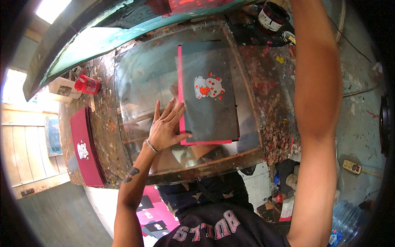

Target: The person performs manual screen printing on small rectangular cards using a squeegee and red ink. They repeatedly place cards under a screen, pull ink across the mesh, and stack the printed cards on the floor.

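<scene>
My left hand (166, 125) lies flat with its fingers spread on a shiny plate (140, 82) set into the table. Its thumb and fingertips touch the left edge of a dark grey sheet (210, 119), which carries a printed white bear with red-orange details. Pink strips (180, 74) show along the sheet's left and lower edges. My right forearm (317, 82) stretches up the right side and leaves the picture at the top, so my right hand is out of sight. Across the top, a printing screen frame (53, 61) with teal mesh is raised above the plate.
Maroon printed sheets (86, 144) are stacked at the table's left end. Behind them stand a red ink pot (87, 85) and a whitish container (63, 88). A dark ink jar (272, 17) is at the back right. A power strip (352, 166) lies at the right.
</scene>
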Available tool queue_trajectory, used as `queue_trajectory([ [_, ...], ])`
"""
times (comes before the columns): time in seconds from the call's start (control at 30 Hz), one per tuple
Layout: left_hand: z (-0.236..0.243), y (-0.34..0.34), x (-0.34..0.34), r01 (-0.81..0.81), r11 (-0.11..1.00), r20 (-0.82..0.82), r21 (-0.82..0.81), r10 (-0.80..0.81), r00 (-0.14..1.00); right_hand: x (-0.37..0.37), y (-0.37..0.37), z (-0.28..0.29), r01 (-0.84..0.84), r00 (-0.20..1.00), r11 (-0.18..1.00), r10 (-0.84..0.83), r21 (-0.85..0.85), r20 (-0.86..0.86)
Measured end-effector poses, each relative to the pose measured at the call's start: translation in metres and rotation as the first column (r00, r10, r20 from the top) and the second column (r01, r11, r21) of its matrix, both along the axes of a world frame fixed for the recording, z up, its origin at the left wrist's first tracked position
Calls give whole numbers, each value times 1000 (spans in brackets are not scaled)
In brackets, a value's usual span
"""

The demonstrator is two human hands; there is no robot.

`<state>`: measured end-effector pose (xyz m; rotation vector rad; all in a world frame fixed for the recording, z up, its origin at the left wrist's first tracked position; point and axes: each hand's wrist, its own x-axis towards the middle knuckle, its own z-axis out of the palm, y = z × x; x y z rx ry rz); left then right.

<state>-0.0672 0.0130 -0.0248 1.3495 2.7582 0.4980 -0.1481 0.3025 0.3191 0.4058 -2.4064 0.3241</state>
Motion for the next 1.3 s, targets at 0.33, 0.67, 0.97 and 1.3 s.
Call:
queue_trajectory([
  [0.33, -2, 1, 5, -30, 999, -3, 30, 30, 1000, 11, -18, 5, 185, 979, 983, -185, 11, 91],
  [0.67, -2, 1, 4, -24, 999, -3, 23, 24, 1000, 5, -17, 6, 197, 975, 979, -200, 44, 92],
  [0.97, 6, 3, 6, -25, 997, 18, 73, 24, 1000, 6, -3, 0, 47, 997, 999, -47, -1, 67],
  [1.3, 116, 166, 57, -519, 569, 770, 637, -491, 407, 23, 1, -10, 11, 1000, 997, -10, 75, -1],
])
